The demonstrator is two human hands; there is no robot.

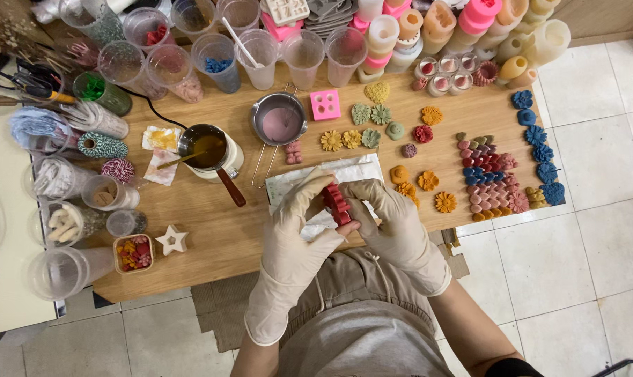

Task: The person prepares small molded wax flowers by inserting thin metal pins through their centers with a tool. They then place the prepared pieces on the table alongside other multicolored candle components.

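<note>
The red mould piece [336, 203] is mostly covered by the fingers of the left hand [299, 234] and right hand [393, 227], so its full shape can't be told. The white sheet [330, 174] beneath runs partly under both hands. The top row of plastic cups [194, 14] and silicone moulds [470, 17] is cut by the upper edge. The small box's contents [133, 253] are too tiny to identify (reddish and yellow bits). The worktop [218, 237] near edge is hidden by the torso.
</note>
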